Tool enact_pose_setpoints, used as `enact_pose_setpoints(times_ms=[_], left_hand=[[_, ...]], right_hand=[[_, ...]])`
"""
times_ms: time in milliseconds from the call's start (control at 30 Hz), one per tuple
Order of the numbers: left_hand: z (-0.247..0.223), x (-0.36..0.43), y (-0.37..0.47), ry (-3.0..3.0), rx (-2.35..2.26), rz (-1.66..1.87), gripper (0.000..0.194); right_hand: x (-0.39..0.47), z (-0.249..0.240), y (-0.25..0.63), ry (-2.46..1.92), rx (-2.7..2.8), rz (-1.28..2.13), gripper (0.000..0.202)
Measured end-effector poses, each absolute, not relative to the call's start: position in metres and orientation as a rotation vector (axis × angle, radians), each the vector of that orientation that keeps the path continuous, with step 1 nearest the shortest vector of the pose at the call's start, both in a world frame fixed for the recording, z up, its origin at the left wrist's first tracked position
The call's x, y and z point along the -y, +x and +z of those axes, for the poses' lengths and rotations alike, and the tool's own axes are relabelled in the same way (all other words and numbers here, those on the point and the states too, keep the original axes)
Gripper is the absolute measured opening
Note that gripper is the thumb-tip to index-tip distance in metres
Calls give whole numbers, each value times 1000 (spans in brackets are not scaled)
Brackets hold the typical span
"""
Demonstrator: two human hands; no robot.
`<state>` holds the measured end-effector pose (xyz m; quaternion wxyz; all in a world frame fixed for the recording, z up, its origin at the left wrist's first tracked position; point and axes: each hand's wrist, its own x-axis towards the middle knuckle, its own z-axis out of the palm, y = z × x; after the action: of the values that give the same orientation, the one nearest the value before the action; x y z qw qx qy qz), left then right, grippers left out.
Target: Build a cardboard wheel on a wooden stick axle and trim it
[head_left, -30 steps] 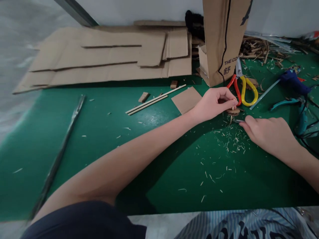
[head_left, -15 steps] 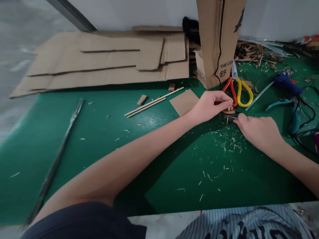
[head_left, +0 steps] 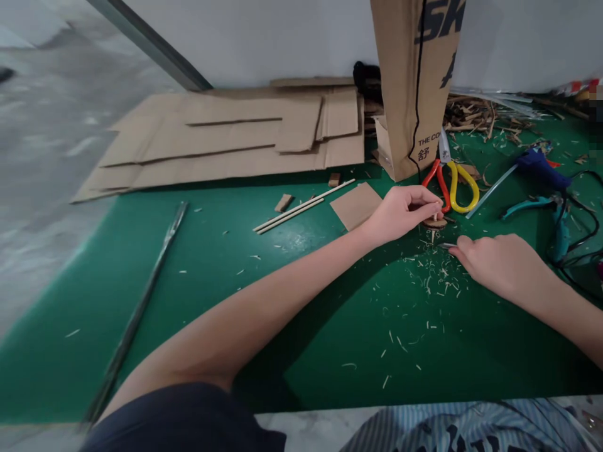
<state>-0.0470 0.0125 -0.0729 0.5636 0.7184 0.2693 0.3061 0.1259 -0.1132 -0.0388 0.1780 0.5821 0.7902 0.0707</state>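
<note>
My left hand (head_left: 400, 213) is closed, pinching the thin wooden stick that runs through a small round cardboard disc (head_left: 437, 223). Below the disc the stick's pale, pointed lower end (head_left: 433, 237) sticks out. In my closed right hand (head_left: 494, 258) is a small metal blade (head_left: 445, 245), its handle hidden by the fingers. The blade lies just right of the stick's point, seemingly a little apart from it. Pale curled shavings (head_left: 440, 279) are scattered on the green table (head_left: 339, 351) beneath both hands.
Scissors (head_left: 444, 150) with red and yellow handles lie behind my left hand, near a tall cardboard box (head_left: 400, 81). A blue glue gun (head_left: 541, 168) and teal-handled pliers (head_left: 561, 233) are at right. Two sticks (head_left: 292, 215), a cardboard square (head_left: 357, 206) and stacked cardboard sheets (head_left: 226, 160) are left.
My right hand has drawn the blade down and slightly away from the stick's point. My left hand keeps its pinch. The whole view has shifted a little.
</note>
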Motion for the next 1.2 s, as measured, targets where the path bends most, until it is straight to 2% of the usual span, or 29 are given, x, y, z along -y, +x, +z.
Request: enact_pose_setpoints(times_ms=[467, 1200], left_hand=[[-80, -17, -44, 1717, -666, 796, 20], [-80, -14, -42, 1734, -675, 835, 24]], right_hand=[[102, -51, 127, 1818, -2269, 425, 50], [113, -48, 117, 1757, -2223, 261, 49]])
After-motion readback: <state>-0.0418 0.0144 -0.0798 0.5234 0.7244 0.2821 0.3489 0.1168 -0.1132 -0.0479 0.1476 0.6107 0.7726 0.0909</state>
